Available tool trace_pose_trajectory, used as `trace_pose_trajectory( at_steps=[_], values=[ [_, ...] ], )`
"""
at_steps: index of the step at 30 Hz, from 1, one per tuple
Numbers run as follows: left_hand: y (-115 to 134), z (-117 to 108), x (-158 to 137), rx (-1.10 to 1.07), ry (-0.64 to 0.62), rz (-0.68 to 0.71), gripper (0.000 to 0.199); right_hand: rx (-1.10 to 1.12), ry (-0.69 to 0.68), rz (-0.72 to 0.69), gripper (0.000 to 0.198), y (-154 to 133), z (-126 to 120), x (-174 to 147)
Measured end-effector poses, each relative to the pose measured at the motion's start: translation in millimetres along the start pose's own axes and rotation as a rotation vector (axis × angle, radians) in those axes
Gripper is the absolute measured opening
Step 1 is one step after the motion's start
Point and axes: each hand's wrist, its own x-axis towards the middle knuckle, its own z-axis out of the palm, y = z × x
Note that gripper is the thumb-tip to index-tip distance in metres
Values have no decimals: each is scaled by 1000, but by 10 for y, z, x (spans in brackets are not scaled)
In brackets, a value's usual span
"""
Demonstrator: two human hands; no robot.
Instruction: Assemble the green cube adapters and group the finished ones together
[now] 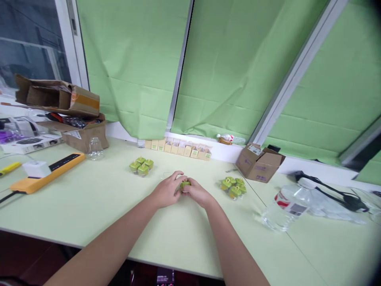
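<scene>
Green-topped cube (185,184) is held btwn the person's hands, just above or on the table (166,234), mid-span; can't tell which. Going L to R from where I stand: yellow-handled tool (10,168) at the far L edge, then a white plug block (37,169) on the orange power strip (67,163). Behind, a white printed box (32,143) lies nr. an open brown carton (86,137), w/ another torn carton (85,102) tilted on top. Clear jar (95,149) stands just beside them. Next, a left cluster (141,165) of 4 green-topped pcs., close together. Behind that, a row of sm. tan boxes (175,147) runs along the wall.

Left hand (167,190) curves round the cube's L side; can't tell if its fingertips touch. Right hand (198,192) has thumb & fingers clamped on it. The two are close together, forearms angled in from the table's front edge.

Further R: a sm. bottle (233,139) on its side up on the ledge, right cluster (233,187) of 4 more pcs., then a flaps-up box (258,163) vs. the wall. Lg. clear bottle (287,204) w/ red-&-white label comes after, tilted in view, w/ a black cable (354,202) at far R.
</scene>
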Motion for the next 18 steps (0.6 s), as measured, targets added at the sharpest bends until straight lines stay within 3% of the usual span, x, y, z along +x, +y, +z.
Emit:
trace_pose_trajectory(
  at_steps=[4, 18],
  values=[
    [-39, 53, 11, -35, -36, -20, 54, 1, -36, -5, 40, 17, 6, -2],
    [-50, 39, 10, -50, -24, -41, 55, -130, 37, 17, 23, -30, 69, -3]
  ],
)
